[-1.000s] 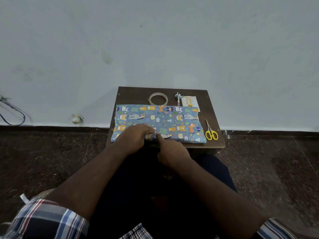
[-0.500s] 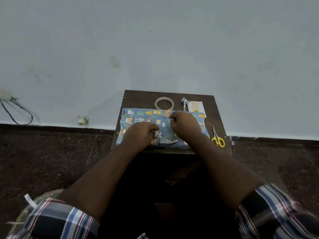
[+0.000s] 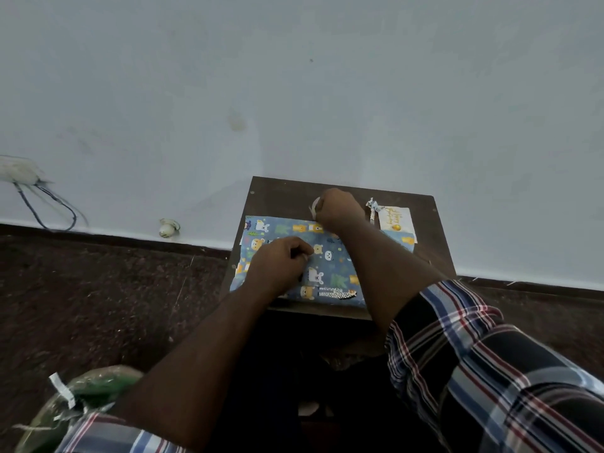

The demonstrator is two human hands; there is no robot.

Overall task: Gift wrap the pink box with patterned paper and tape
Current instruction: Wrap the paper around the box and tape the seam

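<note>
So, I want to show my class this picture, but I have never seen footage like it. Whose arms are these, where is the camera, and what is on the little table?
There is no machine here. The camera sits on a person's head and looks forward and down, so the two arms reaching away from you belong to that person.

The small dark table stands against a pale wall. Spread over it is the patterned paper, blue with cartoon animals. No pink box shows; it may lie under the paper.

The left hand presses down on the paper. The right hand has reached to the far side of the table and closes on the tape roll, of which only a pale curved edge shows.

At the far right lie a gift tag with gold lettering and a small ribbon bow beside it.
</note>
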